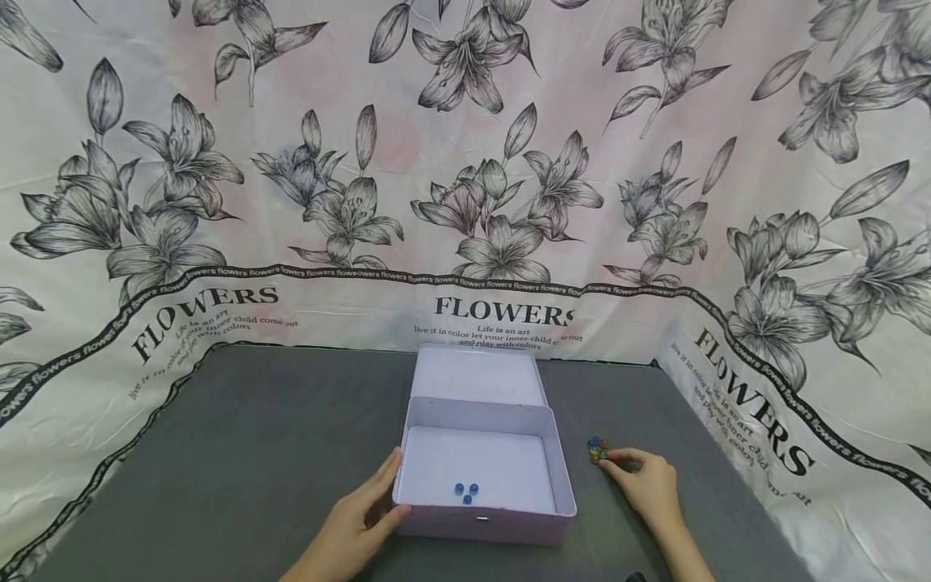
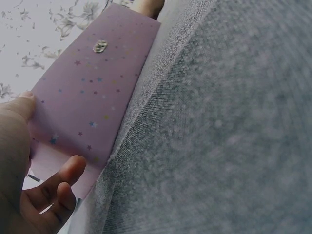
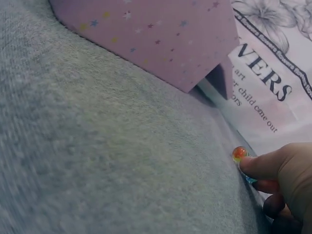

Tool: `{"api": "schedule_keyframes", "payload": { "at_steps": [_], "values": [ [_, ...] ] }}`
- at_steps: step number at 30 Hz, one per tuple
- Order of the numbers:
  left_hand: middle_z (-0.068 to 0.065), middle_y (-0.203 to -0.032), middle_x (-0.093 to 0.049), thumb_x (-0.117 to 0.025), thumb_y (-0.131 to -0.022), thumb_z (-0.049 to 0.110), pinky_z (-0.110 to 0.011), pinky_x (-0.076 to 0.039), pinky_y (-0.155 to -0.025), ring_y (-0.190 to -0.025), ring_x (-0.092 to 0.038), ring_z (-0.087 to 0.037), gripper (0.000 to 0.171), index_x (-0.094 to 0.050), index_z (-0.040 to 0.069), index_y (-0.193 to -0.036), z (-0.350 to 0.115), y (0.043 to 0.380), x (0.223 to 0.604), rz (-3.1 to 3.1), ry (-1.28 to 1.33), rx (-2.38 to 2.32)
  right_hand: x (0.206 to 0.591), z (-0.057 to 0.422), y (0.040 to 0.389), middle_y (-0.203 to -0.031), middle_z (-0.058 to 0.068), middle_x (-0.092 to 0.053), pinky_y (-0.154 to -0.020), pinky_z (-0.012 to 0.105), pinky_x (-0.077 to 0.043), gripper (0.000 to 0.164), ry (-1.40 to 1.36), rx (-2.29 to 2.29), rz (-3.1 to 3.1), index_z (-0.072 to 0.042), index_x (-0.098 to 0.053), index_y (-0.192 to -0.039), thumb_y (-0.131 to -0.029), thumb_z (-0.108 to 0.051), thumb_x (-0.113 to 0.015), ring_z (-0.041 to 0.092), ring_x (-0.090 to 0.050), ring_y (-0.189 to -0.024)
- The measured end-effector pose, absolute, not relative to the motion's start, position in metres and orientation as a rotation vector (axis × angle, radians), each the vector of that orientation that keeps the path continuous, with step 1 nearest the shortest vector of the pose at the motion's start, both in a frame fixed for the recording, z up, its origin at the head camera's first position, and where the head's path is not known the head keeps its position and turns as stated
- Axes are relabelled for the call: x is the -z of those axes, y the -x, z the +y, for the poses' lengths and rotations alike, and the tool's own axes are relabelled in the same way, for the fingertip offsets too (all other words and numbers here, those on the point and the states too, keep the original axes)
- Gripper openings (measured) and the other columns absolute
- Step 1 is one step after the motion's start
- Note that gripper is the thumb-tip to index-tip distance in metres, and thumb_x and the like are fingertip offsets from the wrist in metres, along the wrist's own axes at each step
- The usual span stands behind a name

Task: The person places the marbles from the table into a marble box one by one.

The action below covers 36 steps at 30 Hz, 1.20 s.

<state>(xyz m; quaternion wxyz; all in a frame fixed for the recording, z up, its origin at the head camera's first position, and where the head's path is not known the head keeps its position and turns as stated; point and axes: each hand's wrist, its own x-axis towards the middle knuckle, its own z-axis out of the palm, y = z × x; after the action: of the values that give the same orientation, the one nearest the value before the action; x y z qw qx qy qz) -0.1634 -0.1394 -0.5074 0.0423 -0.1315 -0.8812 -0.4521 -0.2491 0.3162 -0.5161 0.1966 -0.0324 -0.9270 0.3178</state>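
Observation:
An open lilac metal box (image 1: 476, 524) stands before me with its hinged lid (image 1: 478, 376) tipped back. Three blue marbles (image 1: 467, 490) lie on its floor near the front wall. My left hand (image 1: 356, 517) holds the box's front left corner, thumb on the front and fingers along the side; in the left wrist view, two loosely bent fingers (image 2: 66, 187) stand near its end. To the right of the box, my right hand (image 1: 650, 482) pinches at the near edge of a small cluster of coloured marbles (image 1: 596, 446). An orange marble (image 3: 239, 153) shows beside its thumb.
The box stands on a grey cloth-covered table (image 1: 291, 436). A white flower-printed cloth (image 1: 502, 242) hangs behind the table and along both sides. A small dark object (image 1: 636, 577) pokes in at the bottom edge, near the right forearm.

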Motion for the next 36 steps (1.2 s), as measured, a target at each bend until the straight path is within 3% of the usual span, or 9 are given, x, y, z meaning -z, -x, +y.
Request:
{"api": "schedule_keyframes", "payload": {
  "at_steps": [3, 11, 15, 18, 24, 29, 32, 36],
  "values": [
    [0.005, -0.169, -0.034, -0.072, -0.098, 0.052, -0.053, -0.040, -0.118, -0.151, -0.040, -0.021, 0.080, -0.042, 0.017, -0.164, -0.140, 0.164, 0.507, -2.706, 0.403, 1.378, 0.516, 0.318, 0.250, -0.099, 0.019, -0.081, -0.048, 0.027, -0.039, 0.021, 0.096, -0.901, -2.619, -0.004, -0.084, -0.099, -0.085, -0.017, -0.092, 0.011, -0.047, -0.044],
    [0.004, -0.168, -0.036, -0.073, -0.097, 0.052, -0.053, -0.039, -0.118, -0.151, -0.040, -0.020, 0.080, -0.043, 0.017, -0.162, -0.140, 0.164, 0.506, -2.692, 0.391, 1.387, 0.517, 0.319, 0.249, -0.091, 0.015, -0.081, -0.051, 0.026, -0.046, 0.021, 0.101, -0.894, -2.577, -0.004, -0.084, -0.097, -0.082, -0.016, -0.093, 0.008, -0.058, -0.047],
    [0.002, -0.169, -0.036, -0.072, -0.097, 0.053, -0.054, -0.039, -0.118, -0.152, -0.040, -0.021, 0.080, -0.043, 0.017, -0.162, -0.139, 0.164, 0.506, -2.699, 0.381, 1.381, 0.518, 0.320, 0.250, -0.089, 0.012, -0.082, -0.063, 0.031, -0.056, 0.020, 0.097, -0.872, -2.556, -0.005, -0.085, -0.094, -0.081, -0.017, -0.094, 0.009, -0.070, -0.058],
    [0.003, -0.169, -0.036, -0.071, -0.097, 0.054, -0.054, -0.039, -0.117, -0.152, -0.040, -0.021, 0.080, -0.043, 0.017, -0.163, -0.139, 0.164, 0.506, -2.705, 0.379, 1.375, 0.519, 0.320, 0.250, -0.089, 0.012, -0.082, -0.065, 0.032, -0.058, 0.019, 0.093, -0.869, -2.551, -0.005, -0.085, -0.094, -0.082, -0.016, -0.094, 0.011, -0.073, -0.062],
    [0.003, -0.169, -0.035, -0.071, -0.097, 0.054, -0.054, -0.039, -0.117, -0.152, -0.040, -0.021, 0.080, -0.043, 0.017, -0.162, -0.139, 0.164, 0.507, -2.702, 0.386, 1.369, 0.520, 0.318, 0.250, -0.092, 0.017, -0.081, -0.051, 0.023, -0.047, 0.019, 0.102, -0.921, -2.537, -0.002, -0.084, -0.098, -0.084, -0.013, -0.092, 0.004, -0.063, -0.050],
    [0.004, -0.169, -0.036, -0.071, -0.097, 0.055, -0.055, -0.040, -0.117, -0.151, -0.041, -0.022, 0.081, -0.043, 0.017, -0.163, -0.139, 0.164, 0.507, -2.705, 0.386, 1.371, 0.519, 0.317, 0.251, -0.096, 0.019, -0.081, -0.045, 0.023, -0.041, 0.021, 0.122, -0.980, -2.508, -0.003, -0.084, -0.100, -0.085, -0.016, -0.091, 0.000, -0.054, -0.044],
    [0.004, -0.169, -0.035, -0.071, -0.097, 0.055, -0.055, -0.040, -0.117, -0.151, -0.041, -0.021, 0.081, -0.042, 0.018, -0.163, -0.139, 0.164, 0.507, -2.706, 0.394, 1.371, 0.517, 0.314, 0.250, -0.097, 0.018, -0.081, -0.044, 0.023, -0.040, 0.021, 0.145, -1.028, -2.488, -0.005, -0.084, -0.101, -0.086, -0.019, -0.091, -0.001, -0.055, -0.046],
    [0.003, -0.169, -0.036, -0.071, -0.098, 0.054, -0.053, -0.040, -0.117, -0.151, -0.041, -0.020, 0.081, -0.042, 0.017, -0.163, -0.139, 0.163, 0.507, -2.702, 0.402, 1.365, 0.511, 0.306, 0.249, -0.081, 0.013, -0.080, -0.042, 0.021, -0.035, 0.020, 0.156, -1.099, -2.455, -0.008, -0.085, -0.101, -0.087, -0.020, -0.090, -0.004, -0.053, -0.045]
  ]
}}
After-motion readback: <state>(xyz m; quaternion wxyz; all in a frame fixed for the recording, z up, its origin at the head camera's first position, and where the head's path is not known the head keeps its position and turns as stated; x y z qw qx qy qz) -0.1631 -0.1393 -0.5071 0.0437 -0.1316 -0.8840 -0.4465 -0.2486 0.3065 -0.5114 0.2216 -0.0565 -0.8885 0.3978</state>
